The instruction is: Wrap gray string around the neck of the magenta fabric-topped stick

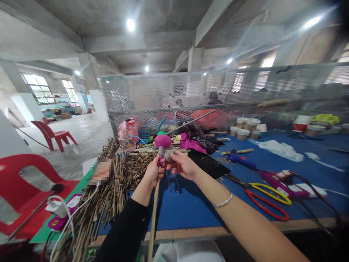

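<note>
A thin wooden stick (153, 214) rises from the bottom of the view, topped by a magenta fabric bulb (163, 141) with a grey wrapped neck. My left hand (153, 171) is closed round the stick just under the bulb. Beside it, my right hand (182, 163) pinches a small grey wad at the neck, from which a thin thread loop (172, 185) hangs. Both hands are held above the blue table top (196, 207).
A heap of dry twigs (109, 196) lies at left. Red and yellow scissors (268, 200), a purple glue gun (240, 158), magenta cloth (191, 142), a pink jug (128, 134), paper cups (245, 129) and a perforated metal screen (218, 91) surround the table. Red plastic chairs (24, 193) stand left.
</note>
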Motion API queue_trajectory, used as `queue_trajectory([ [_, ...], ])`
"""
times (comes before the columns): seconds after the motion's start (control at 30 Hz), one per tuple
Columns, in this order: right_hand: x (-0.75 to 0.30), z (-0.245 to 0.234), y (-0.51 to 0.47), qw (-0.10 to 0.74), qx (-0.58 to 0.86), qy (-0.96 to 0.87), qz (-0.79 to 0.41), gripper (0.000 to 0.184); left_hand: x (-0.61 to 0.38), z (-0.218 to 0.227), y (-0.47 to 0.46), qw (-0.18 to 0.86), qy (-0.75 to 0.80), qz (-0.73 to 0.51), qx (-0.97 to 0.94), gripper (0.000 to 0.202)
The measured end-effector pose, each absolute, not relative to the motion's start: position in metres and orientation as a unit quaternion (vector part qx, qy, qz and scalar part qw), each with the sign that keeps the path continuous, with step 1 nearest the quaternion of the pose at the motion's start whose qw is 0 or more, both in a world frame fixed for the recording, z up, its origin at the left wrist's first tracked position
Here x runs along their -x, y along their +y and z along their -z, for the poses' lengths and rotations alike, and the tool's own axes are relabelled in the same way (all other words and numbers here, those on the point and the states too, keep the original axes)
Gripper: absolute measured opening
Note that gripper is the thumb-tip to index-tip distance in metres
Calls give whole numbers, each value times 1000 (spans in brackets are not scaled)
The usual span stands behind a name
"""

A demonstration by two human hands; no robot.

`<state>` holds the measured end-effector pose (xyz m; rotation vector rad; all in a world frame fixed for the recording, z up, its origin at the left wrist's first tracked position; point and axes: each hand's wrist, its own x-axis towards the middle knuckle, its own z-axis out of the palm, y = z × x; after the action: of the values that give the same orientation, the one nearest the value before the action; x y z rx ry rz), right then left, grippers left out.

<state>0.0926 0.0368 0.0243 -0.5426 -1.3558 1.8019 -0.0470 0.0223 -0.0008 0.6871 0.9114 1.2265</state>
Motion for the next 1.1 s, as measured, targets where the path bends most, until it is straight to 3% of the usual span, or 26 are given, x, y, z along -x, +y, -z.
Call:
queue_trajectory([
  [0.17, -117, -22, 39, 450, 331, -567, -605, 29, 48, -2, 20, 673, 397, -543, -307, 28],
  [0.33, -168, -11, 50, 521, 497, -512, -468, 21, 50, 2, 24, 661, 407, -549, -311, 30],
  [0.43, -203, -11, 54, 562, 483, -446, -503, 14, 49, 4, 26, 650, 411, -554, -319, 30],
  [0.57, -226, -16, 43, 525, 418, -385, -634, 13, 49, 6, 26, 638, 421, -554, -330, 31],
  [0.73, -213, -10, 23, 497, 375, -335, -707, 19, 51, 7, 27, 642, 414, -552, -335, 34],
  [0.9, -205, 7, 21, 514, 425, -334, -666, 13, 53, 7, 28, 641, 418, -554, -328, 35],
  [1.0, -216, 9, 23, 492, 477, -379, -622, 25, 55, 5, 28, 631, 417, -566, -328, 35],
  [1.1, -233, 5, 26, 453, 571, -494, -474, 29, 56, 3, 28, 624, 420, -568, -333, 34],
])
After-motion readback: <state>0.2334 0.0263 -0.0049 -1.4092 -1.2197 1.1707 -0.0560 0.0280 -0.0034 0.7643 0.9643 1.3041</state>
